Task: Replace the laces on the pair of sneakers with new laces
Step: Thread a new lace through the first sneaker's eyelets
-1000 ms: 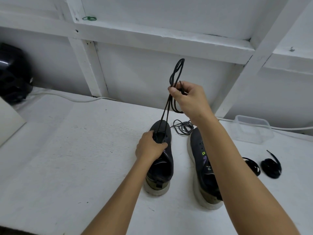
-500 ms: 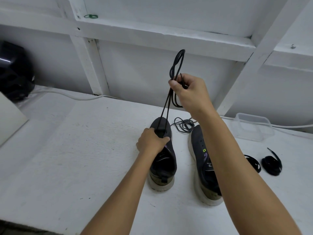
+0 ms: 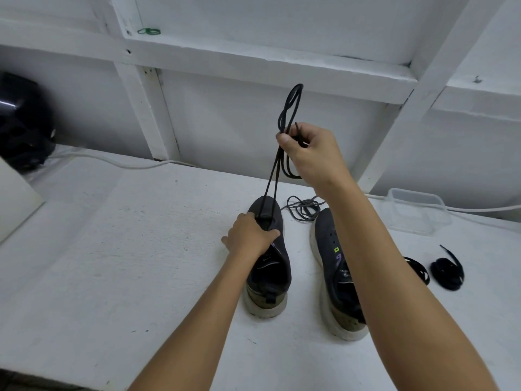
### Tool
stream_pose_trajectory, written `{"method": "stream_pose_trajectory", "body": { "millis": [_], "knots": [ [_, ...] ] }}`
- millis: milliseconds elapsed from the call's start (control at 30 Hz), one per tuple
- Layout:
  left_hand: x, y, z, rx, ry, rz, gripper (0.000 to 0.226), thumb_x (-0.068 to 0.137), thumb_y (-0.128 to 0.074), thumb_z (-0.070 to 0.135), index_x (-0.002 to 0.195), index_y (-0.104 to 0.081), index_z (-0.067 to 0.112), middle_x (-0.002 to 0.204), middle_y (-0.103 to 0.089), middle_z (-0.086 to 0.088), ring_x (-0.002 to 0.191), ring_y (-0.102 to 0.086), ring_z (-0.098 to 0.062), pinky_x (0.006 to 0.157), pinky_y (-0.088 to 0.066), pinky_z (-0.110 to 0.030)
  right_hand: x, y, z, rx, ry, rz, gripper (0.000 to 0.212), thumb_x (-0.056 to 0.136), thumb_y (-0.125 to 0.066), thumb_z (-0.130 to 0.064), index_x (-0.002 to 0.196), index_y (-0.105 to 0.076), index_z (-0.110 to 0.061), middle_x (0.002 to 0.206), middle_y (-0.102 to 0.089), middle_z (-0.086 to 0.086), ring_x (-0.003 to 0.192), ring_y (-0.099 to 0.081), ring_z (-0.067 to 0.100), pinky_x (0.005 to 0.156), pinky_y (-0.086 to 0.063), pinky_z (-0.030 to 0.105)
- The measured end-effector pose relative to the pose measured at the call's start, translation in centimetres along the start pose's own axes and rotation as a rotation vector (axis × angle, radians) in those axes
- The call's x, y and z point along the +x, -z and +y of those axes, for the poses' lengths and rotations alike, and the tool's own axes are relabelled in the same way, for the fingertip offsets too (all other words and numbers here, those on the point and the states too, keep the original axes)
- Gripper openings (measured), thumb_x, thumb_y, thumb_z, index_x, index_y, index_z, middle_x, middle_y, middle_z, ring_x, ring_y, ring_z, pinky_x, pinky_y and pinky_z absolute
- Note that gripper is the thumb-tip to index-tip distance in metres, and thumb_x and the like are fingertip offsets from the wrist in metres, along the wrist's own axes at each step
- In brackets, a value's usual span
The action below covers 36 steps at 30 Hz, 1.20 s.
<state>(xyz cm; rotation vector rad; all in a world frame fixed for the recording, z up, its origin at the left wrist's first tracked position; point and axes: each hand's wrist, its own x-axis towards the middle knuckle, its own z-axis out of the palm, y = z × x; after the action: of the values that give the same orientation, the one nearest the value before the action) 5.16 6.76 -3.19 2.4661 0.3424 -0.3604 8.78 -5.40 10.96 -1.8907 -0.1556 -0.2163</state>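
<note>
Our right hand (image 3: 311,153) pinches the black lace (image 3: 272,182) high, while our left hand (image 3: 251,235) grips the left sneaker (image 3: 270,266) near the counter's (image 3: 112,249) back edge.

Two dark sneakers (image 3: 269,266) side by side, black lace (image 3: 272,179) taut above.

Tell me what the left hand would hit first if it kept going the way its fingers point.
The left hand grips the left dark sneaker, its fingers aimed toward the toe. Straight on, it would probably meet the taut black lace rising from the shoe, then the grey lace pile; depth is unclear.
</note>
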Motion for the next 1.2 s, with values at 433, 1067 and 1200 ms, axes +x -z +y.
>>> {"method": "stream_pose_trajectory", "body": {
  "millis": [433,1067,1200],
  "knots": [
    [0.4,3.4,0.2,-0.518,-0.239,0.151,0.024,0.099,-0.056,0.041,0.085,-0.068,0.025,0.086,-0.069,0.005,0.082,-0.063,-0.012,0.069,-0.045,-0.021,1.3,0.1,3.9,-0.256,-0.162,-0.187,0.012,0.091,-0.074,-0.026,0.095,-0.071,-0.016,0.078,-0.061,-0.003,0.07,-0.054,0.011,0.07,-0.047,0.024],
    [1.6,8.5,-1.1,-0.914,-0.067,0.127,0.024,0.101,-0.051,0.03,0.099,-0.07,0.016,0.099,-0.072,-0.002,0.073,-0.074,-0.01,0.072,-0.054,-0.028,-1.8,-3.6,8.3,-0.438,-0.203,-0.426,0.016,0.097,-0.062,-0.036,0.09,-0.074,-0.029,0.08,-0.071,-0.012,0.077,-0.063,0.007,0.073,-0.045,0.026],
    [1.6,9.1,-1.2,-0.768,-0.106,0.31,0.026,0.096,-0.054,0.035,0.086,-0.071,0.019,0.086,-0.074,0.004,0.08,-0.072,-0.011,0.084,-0.059,-0.04,-2.1,-3.7,8.3,-0.312,-0.223,-0.336,0.022,0.1,-0.057,-0.032,0.115,-0.072,-0.035,0.081,-0.074,-0.012,0.076,-0.064,0.006,0.071,-0.046,0.023]
  ]
}}
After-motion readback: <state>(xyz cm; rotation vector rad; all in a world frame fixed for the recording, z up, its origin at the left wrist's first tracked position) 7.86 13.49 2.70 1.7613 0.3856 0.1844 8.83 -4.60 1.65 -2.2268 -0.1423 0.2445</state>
